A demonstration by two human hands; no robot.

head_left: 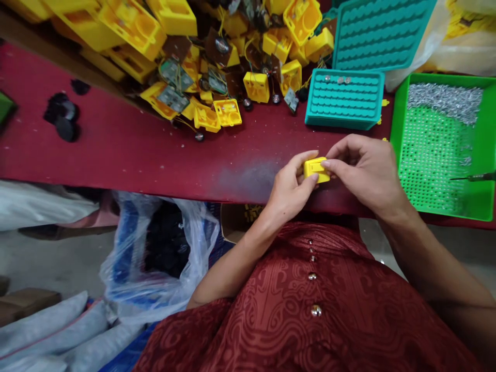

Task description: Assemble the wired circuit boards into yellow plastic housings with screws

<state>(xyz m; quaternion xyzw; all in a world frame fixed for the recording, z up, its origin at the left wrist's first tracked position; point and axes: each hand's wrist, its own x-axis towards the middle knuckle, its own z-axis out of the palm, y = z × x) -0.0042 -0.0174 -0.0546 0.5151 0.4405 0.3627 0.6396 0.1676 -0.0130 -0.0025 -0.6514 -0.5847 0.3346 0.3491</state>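
Observation:
My left hand (295, 181) is closed on a small yellow plastic case (316, 170), its thumb on the near edge and its fingers around the far side. On the case's upper face shows a rectangular recess or cover. My right hand (362, 168) pinches at the case's right end, thumb and forefinger together. Whether the right fingers also hold a smaller part there is hidden. Just beyond the hands stands a teal ribbed tray (344, 98) with a few small round metal pieces on it.
Yellow casings (228, 112) with wires and circuit boards are heaped at the back. A green basket (399, 119) of small screws holds a screwdriver (475, 177) at right. Black round parts (64, 116) lie at left. Below the table edge, a plastic-lined blue crate (120, 268) contains black pieces.

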